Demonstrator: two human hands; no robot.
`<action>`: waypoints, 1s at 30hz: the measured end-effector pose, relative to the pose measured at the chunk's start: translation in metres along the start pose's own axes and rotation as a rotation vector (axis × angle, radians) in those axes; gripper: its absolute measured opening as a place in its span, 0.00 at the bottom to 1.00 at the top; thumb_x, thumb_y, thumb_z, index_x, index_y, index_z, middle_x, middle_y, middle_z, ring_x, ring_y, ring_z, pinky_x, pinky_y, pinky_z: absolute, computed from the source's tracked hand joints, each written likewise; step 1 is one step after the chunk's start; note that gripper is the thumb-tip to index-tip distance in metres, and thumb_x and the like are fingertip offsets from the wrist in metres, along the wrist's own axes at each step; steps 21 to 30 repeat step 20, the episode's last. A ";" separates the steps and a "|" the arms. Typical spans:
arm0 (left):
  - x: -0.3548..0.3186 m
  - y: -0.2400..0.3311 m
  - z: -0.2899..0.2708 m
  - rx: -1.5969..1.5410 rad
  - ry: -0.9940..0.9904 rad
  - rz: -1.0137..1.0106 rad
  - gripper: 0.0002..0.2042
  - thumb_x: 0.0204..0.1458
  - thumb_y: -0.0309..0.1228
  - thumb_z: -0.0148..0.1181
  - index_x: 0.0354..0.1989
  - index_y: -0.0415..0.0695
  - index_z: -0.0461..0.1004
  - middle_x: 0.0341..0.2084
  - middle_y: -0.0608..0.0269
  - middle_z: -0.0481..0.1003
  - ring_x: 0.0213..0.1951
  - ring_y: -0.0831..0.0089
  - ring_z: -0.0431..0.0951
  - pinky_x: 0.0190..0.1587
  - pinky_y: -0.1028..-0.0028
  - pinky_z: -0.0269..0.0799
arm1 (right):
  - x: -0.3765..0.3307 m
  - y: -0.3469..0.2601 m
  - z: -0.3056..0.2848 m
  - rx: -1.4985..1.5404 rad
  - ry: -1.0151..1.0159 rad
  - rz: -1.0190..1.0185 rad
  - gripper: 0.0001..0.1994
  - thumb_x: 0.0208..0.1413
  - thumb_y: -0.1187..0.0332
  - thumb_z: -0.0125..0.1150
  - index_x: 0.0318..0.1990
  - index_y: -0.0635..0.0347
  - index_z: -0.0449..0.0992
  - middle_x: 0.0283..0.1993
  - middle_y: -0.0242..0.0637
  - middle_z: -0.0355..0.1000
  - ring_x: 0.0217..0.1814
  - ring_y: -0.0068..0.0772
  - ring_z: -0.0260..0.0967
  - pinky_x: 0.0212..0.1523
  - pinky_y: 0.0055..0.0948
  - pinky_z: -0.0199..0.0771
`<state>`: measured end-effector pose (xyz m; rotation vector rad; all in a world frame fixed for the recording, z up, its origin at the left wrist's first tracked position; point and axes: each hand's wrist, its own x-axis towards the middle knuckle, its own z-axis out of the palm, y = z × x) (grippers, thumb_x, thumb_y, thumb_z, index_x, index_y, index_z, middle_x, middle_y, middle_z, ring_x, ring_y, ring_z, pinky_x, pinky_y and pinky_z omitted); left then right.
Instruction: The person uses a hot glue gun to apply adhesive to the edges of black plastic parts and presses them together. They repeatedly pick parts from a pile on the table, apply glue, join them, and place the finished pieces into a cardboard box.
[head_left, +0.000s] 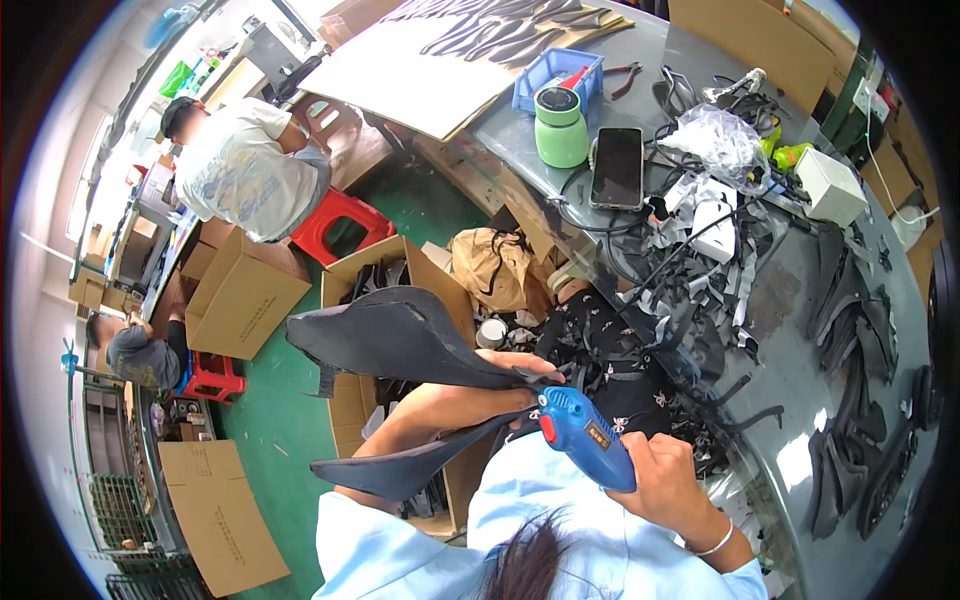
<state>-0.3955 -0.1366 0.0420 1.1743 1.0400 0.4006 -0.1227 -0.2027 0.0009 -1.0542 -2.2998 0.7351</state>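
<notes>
My left hand grips a dark grey curved padded piece, its fingers closed at the narrow right end. A second dark flap spreads below my forearm; whether both flaps are one piece I cannot tell. In my right hand is a blue handheld power tool with a red button, fingers wrapped round its handle. The tool's front end meets the narrow end of the dark material beside my left fingers; its working tip is hidden there.
Right of me a metal table carries dark scraps, a phone, a green bottle, a blue basket and dark strips. An open cardboard box stands below my hands. Two people sit at the left near red stools.
</notes>
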 end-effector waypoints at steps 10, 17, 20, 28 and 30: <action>0.017 -0.016 0.013 0.298 0.049 0.248 0.15 0.50 0.23 0.55 0.47 0.36 0.72 0.40 0.57 0.77 0.41 0.73 0.76 0.46 0.75 0.71 | 0.006 -0.010 0.002 0.021 0.042 -0.047 0.20 0.34 0.67 0.70 0.35 0.63 0.67 0.18 0.35 0.68 0.18 0.35 0.69 0.23 0.31 0.65; -0.004 0.015 0.010 0.294 0.217 0.259 0.19 0.47 0.23 0.60 0.49 0.36 0.70 0.45 0.55 0.75 0.44 0.67 0.76 0.49 0.71 0.70 | 0.012 -0.014 0.009 0.053 0.116 0.028 0.20 0.34 0.68 0.69 0.36 0.62 0.68 0.19 0.36 0.69 0.19 0.38 0.70 0.25 0.31 0.69; -0.018 0.014 -0.013 0.160 0.351 0.665 0.24 0.47 0.36 0.63 0.55 0.49 0.68 0.46 0.53 0.75 0.44 0.59 0.76 0.49 0.69 0.71 | 0.012 -0.005 0.009 0.013 0.087 0.053 0.20 0.36 0.66 0.71 0.34 0.63 0.67 0.22 0.38 0.71 0.20 0.40 0.70 0.24 0.32 0.71; -0.018 0.014 -0.013 0.160 0.351 0.665 0.24 0.47 0.36 0.63 0.55 0.49 0.68 0.46 0.53 0.75 0.44 0.59 0.76 0.49 0.69 0.71 | 0.012 -0.005 0.009 0.013 0.087 0.053 0.20 0.36 0.66 0.71 0.34 0.63 0.67 0.22 0.38 0.71 0.20 0.40 0.70 0.24 0.32 0.71; -0.018 0.014 -0.013 0.160 0.351 0.665 0.24 0.47 0.36 0.63 0.55 0.49 0.68 0.46 0.53 0.75 0.44 0.59 0.76 0.49 0.69 0.71 | 0.012 -0.005 0.009 0.013 0.087 0.053 0.20 0.36 0.66 0.71 0.34 0.63 0.67 0.22 0.38 0.71 0.20 0.40 0.70 0.24 0.32 0.71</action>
